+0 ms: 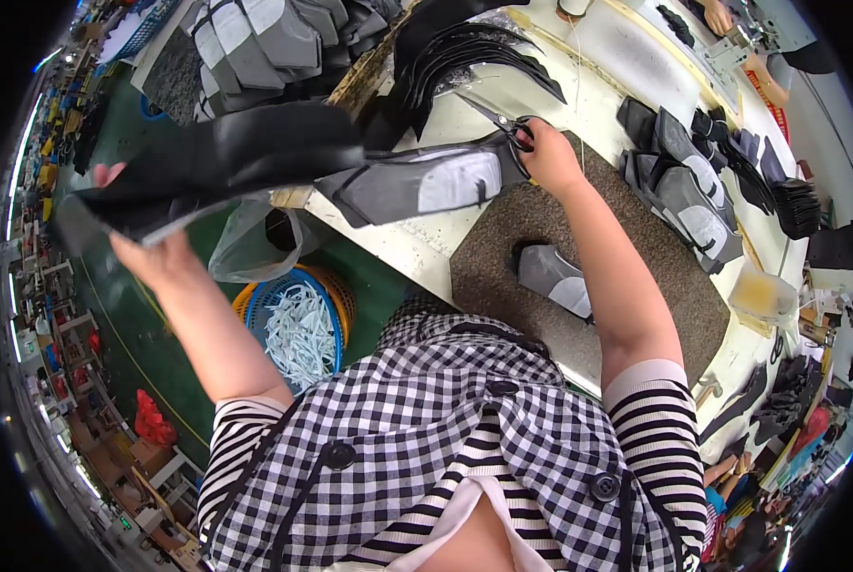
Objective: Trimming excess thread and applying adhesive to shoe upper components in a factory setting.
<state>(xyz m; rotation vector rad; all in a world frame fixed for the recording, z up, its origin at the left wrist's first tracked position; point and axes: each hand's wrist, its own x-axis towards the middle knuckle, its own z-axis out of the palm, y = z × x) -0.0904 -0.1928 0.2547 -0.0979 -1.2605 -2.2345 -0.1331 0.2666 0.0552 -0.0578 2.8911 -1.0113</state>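
Observation:
My left hand (157, 255) is closed on the far left end of a long black leather-like piece (245, 143), which it holds up over the floor left of the table. A grey shoe-upper piece (379, 189) with a white patch continues from its right end, above the table edge; whether the two are joined I cannot tell. My right hand (548, 157) is closed around the black handles of scissors (491, 114), whose blades point to the upper left. That hand is right at the grey piece's right end. Another grey upper piece (558, 276) lies below my right forearm.
A brown, rough-surfaced mat (665, 305) lies on the white table (417, 253). Curved black pieces (483, 57) and grey uppers (255, 43) are stacked at the back. More uppers (684, 191) lie at right. A blue basket (336, 334) of pale strips stands on the floor. Another person's hand (717, 17) is at far right.

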